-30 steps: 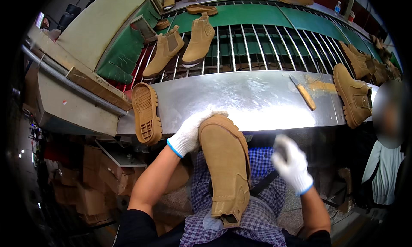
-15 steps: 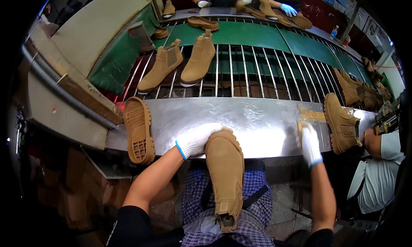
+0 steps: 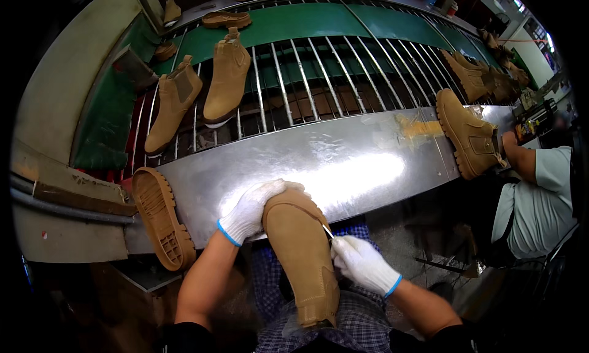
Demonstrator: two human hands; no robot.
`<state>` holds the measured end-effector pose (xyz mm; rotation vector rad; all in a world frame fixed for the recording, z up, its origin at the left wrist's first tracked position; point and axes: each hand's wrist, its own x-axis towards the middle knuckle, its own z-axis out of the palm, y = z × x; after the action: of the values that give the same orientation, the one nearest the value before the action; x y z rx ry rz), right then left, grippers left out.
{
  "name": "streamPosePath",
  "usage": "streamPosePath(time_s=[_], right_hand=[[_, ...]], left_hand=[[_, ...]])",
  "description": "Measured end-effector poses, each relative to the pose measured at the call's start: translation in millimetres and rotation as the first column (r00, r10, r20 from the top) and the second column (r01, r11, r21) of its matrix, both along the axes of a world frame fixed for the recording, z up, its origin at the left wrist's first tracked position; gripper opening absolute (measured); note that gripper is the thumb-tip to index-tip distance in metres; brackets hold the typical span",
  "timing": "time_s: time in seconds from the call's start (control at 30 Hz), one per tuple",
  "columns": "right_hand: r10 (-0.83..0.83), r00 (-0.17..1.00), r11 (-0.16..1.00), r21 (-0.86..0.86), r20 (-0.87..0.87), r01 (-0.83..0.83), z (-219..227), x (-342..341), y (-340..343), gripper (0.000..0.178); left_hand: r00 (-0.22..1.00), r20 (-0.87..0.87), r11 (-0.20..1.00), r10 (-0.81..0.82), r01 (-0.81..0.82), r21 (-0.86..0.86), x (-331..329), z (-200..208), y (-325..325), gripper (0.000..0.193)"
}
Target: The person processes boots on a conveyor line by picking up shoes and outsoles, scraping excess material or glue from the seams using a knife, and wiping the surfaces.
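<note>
A tan suede boot lies across my lap, toe away from me and shaft toward me. My left hand, in a white knit glove with a blue cuff, is wrapped around its toe and the front of its lugged sole. From the boot's right comes my right hand, gloved the same way. Its fingers pinch a thin, pale pointed tool, whose tip meets the seam between upper and sole; most of the handle is hidden. Left of these, a loose tan outsole rests tilted at the bench edge.
Behind the metal bench run roller bars and a green conveyor belt. Two tan boots, one nearer the left and another, stand on the bars. Another boot sits at the bench's right end, beside a co-worker's arm.
My right hand has come from the right side of the bench to the boot, bringing the thin tool to its sole seam. My left hand keeps its hold. The view has turned.
</note>
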<state>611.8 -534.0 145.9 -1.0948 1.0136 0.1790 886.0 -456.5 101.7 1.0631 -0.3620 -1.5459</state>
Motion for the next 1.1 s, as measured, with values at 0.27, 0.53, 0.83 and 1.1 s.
streamPosePath(time_s=[0.27,0.53,0.83,1.1], right_hand=[[0.146,0.989,0.987,0.068,0.002,-0.146,56.2,73.3,-49.9,0.04],[0.201,0.979,0.933,-0.299,-0.036,-0.203,0.6,20.6,-12.2,0.028],[0.305,0.951,0.793,-0.542,-0.045,-0.279,-3.7,-14.0,-3.8,0.028],[0.295,0.953,0.718,-0.675,0.071,-0.172,-16.0,43.1,-59.8,0.053]], left_hand=[[1.0,0.018,0.997,0.01,-0.011,0.072,3.7,-6.9,-4.7,0.049],[0.997,0.026,0.996,-0.07,0.072,-0.058,15.1,-7.1,-14.8,0.047],[0.982,0.069,0.98,-0.178,0.183,-0.083,22.0,-6.4,-20.2,0.05],[0.97,0.028,0.934,-0.242,0.241,-0.263,26.5,-17.6,-19.7,0.052]])
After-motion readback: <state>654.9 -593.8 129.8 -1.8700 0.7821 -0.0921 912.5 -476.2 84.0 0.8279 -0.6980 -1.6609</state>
